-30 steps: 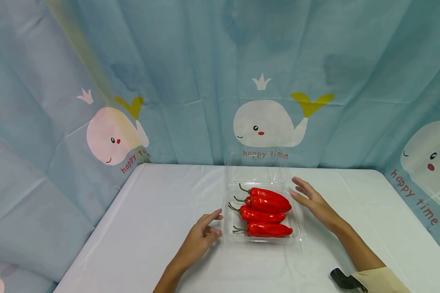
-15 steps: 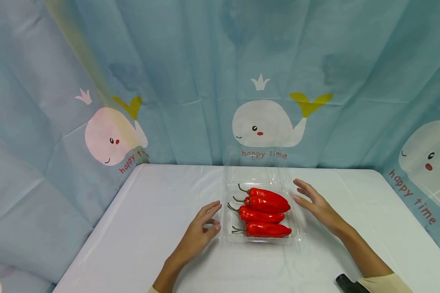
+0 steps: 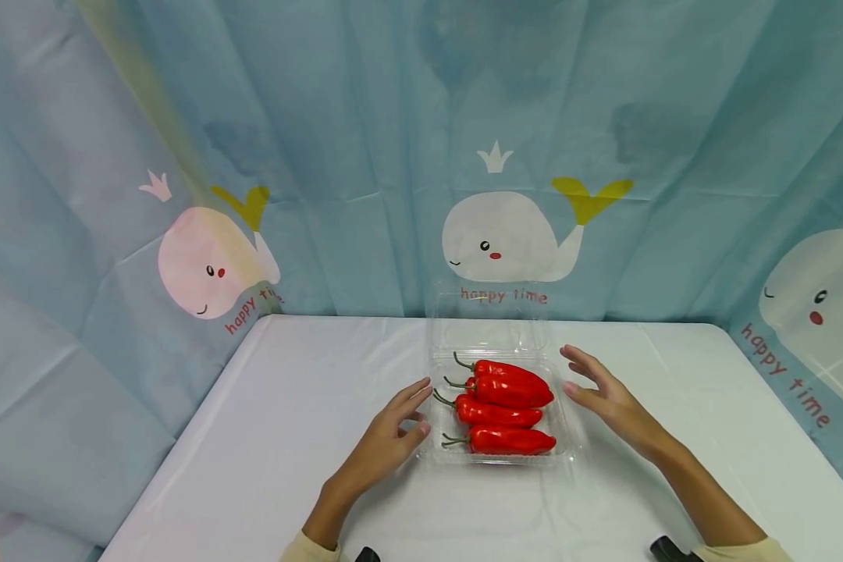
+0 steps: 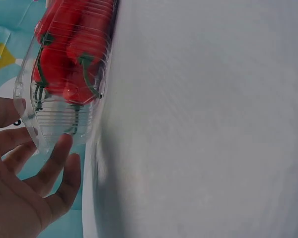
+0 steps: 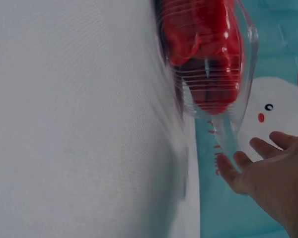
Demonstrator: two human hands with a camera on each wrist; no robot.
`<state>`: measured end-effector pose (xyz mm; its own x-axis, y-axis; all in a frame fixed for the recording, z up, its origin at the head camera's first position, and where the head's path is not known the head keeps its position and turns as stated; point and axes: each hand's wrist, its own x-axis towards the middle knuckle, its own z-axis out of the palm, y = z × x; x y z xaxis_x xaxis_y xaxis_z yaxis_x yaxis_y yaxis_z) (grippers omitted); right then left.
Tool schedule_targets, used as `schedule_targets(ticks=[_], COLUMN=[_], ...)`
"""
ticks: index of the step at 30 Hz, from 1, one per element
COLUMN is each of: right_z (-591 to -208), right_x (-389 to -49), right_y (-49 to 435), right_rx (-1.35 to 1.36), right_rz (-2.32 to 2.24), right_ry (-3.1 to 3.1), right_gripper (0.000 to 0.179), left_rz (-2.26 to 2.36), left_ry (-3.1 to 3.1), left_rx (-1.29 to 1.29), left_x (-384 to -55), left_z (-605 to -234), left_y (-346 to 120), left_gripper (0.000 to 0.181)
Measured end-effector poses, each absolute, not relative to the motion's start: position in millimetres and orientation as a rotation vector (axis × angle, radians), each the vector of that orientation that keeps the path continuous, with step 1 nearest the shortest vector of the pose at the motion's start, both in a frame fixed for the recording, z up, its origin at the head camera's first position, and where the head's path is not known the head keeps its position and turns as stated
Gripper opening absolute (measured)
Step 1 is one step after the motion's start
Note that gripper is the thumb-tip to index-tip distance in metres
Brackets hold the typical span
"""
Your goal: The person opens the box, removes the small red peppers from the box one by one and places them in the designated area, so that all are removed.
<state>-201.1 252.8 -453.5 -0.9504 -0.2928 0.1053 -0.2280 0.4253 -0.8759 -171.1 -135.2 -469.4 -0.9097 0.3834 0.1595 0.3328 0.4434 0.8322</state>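
Clear plastic container (image 3: 488, 460) on the white tabletop (image 3: 267, 468), just right of centre in the lower half of the head frame; its lid (image 3: 488, 336) is folded back toward the top. Red peppers (image 3: 509, 441), at least four, lie side by side in it, stem ends to frame left. Left hand (image 3: 382, 445) at the container's left side: fingers spread and slightly bent, grasping nothing; contact with the wall cannot be told. Right hand (image 3: 621, 414) just beside the right edge: fingers loosely extended, thumb apart, nothing held. Blue curtain (image 3: 365, 156) fills the upper frame
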Motion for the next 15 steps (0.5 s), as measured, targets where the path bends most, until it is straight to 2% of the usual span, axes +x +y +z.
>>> schedule_targets(ticks=[7,15], right_z=[-450.1,-446.3], right_x=[-195.0,-192.1], right_y=[247.4,244.5], right_rx=[-0.576,-0.655], right_rz=[-1.578,-1.598], right_ry=[2.648,2.638], right_gripper=[0.089,0.087], left_rz=[1.470,1.463], left_ry=[2.627,2.626], left_rx=[0.621,0.630], left_x=[-170.6,-170.6], left_z=[-470.3,-469.9], left_y=[-133.7,-135.3], left_gripper=[0.056,0.057])
